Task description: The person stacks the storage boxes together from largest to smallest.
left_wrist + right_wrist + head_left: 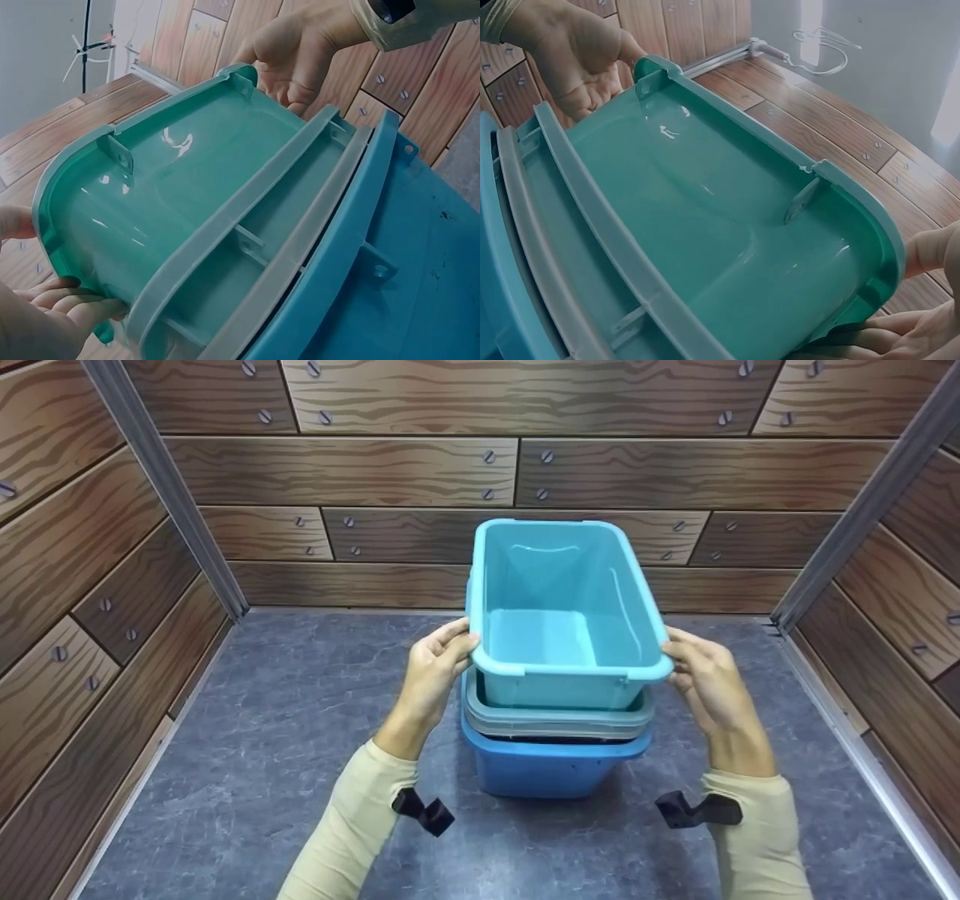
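A turquoise plastic bin (559,637) is partly raised out of a stack, its lower part still inside the bins below. My left hand (431,671) grips its rim at the left front corner. At the right front corner, my right hand (709,682) holds the same rim, thumb on the outside and fingers under the edge in the right wrist view. Beneath are another turquoise bin (300,169), a grey rim (289,251) and, lowest, a blue bin (540,772) on the floor. The top bin has nothing inside.
The dark grey marbled floor (300,750) stretches around the stack. Wood-pattern walls (345,472) with metal corner strips (169,487) enclose the back and sides. A black strap mount (424,810) sits on each forearm.
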The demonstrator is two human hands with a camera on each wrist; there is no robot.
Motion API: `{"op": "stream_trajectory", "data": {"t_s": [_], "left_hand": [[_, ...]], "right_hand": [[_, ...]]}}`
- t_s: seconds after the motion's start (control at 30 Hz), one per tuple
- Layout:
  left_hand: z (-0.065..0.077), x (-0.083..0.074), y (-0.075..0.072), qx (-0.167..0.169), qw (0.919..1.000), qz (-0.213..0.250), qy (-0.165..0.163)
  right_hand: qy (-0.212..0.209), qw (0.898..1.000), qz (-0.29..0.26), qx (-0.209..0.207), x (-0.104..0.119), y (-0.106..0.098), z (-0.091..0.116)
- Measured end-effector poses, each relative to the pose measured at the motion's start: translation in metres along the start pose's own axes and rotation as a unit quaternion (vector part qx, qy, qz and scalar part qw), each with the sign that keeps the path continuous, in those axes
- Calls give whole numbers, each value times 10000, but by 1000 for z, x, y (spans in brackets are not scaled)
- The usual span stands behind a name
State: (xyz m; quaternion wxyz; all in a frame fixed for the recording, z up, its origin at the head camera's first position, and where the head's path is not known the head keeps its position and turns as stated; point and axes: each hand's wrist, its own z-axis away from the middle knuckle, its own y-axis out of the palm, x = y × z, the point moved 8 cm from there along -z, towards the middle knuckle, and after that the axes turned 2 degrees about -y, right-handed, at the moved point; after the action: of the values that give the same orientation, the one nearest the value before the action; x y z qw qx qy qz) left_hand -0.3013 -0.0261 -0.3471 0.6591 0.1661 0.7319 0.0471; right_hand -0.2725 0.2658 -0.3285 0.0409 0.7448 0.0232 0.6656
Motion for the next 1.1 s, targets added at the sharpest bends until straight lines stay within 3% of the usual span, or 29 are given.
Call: {"op": "stream_trajectory", "data": {"t_s": [0.2, 0.37, 0.83, 1.1], "left_hand": [[0, 1, 0, 34, 9999, 74, 73], [0, 2, 0, 65, 9999, 101, 82], [2, 8, -1, -12, 10000, 56, -46], [3, 7, 0, 106, 9999, -36, 61]], "right_hand": [[-23, 9989, 228, 404, -1, 4, 0], [-125, 9977, 77, 659, 0, 7, 0], [-169, 9984, -164, 523, -3, 8, -3], [-190, 9983, -330, 442, -7, 5, -4]]}}
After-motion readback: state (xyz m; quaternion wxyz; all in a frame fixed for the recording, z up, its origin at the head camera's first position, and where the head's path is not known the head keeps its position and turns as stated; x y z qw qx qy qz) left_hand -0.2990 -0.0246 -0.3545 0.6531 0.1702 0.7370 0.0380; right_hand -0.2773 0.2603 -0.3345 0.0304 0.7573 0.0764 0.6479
